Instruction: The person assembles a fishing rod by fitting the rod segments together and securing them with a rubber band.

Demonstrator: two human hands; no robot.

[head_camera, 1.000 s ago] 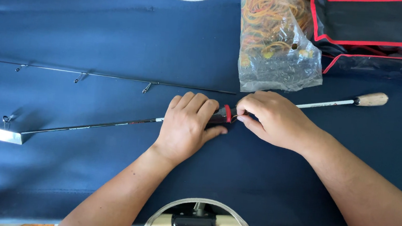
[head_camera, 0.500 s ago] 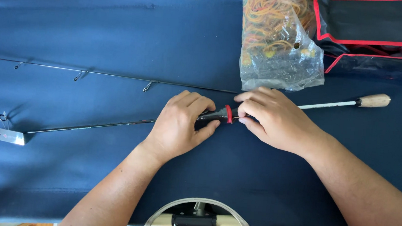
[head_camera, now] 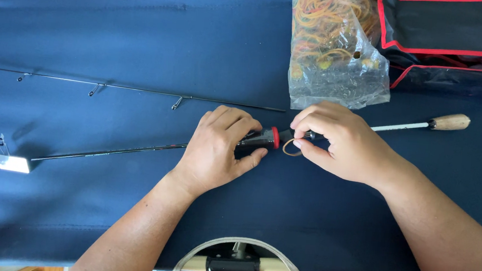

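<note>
A thin fishing rod section [head_camera: 106,152] lies across the dark blue cloth [head_camera: 145,40], with a black grip and red ring [head_camera: 274,137] at its middle and a wooden butt knob [head_camera: 450,121] at the right. My left hand [head_camera: 219,149] grips the black handle part. My right hand [head_camera: 339,141] pinches the rod just right of the red ring and holds a tan rubber band [head_camera: 291,148] looped there. A white tag [head_camera: 12,163] hangs at the rod's left end.
A second thin rod piece with small guides [head_camera: 140,89] lies parallel above. A clear plastic bag of rubber bands [head_camera: 333,45] stands at the top centre, a black case with red trim [head_camera: 454,26] at the top right. Oval cut-outs with fittings [head_camera: 236,260] break the cloth's near and far edges.
My hands have drawn slightly apart, uncovering the red ring and black grip. A rubber band now shows in my right fingers. The rod has barely shifted.
</note>
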